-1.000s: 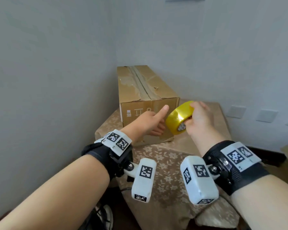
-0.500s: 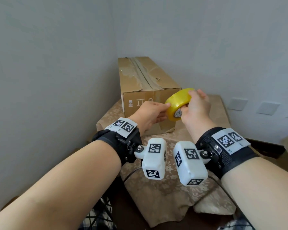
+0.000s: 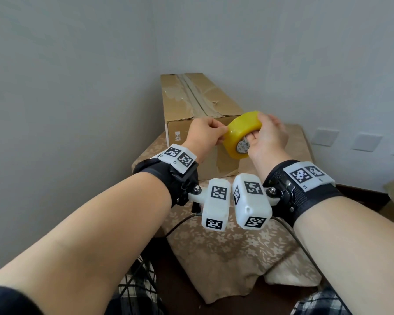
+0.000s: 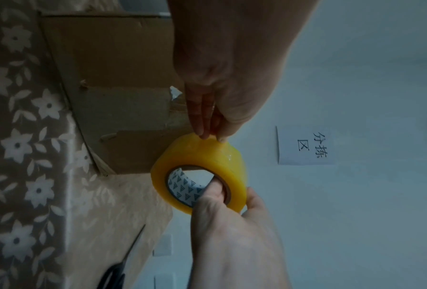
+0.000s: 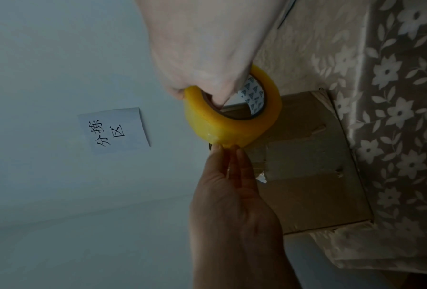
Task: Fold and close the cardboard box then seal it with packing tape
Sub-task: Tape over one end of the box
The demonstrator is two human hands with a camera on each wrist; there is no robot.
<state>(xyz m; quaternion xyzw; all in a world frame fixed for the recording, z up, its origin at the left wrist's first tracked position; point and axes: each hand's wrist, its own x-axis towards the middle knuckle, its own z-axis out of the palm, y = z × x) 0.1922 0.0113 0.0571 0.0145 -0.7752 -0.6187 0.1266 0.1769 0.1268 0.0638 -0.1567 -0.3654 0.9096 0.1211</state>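
Observation:
A long cardboard box (image 3: 198, 105) lies on the table against the corner walls, its top flaps closed under old torn tape. In front of its near end my right hand (image 3: 257, 130) holds a yellow roll of packing tape (image 3: 241, 133) in the air, thumb inside the core and fingers over the rim. In the left wrist view my left hand (image 4: 208, 136) pinches the outer layer of the tape roll (image 4: 207, 156) with its fingertips. The right wrist view shows the tape roll (image 5: 232, 121) just clear of the box's end face (image 5: 306, 176); I cannot make out a loose tape end.
The table carries a beige floral cloth (image 3: 225, 242). Grey walls stand close on the left and behind the box. A paper note (image 4: 304, 145) hangs on the wall. Wall sockets (image 3: 324, 137) sit at the right. Wrist-camera cables (image 3: 180, 223) hang below my hands.
My left hand left the box's front face and moved right to the roll, where it now pinches the outer layer. Both hands rose and came closer together.

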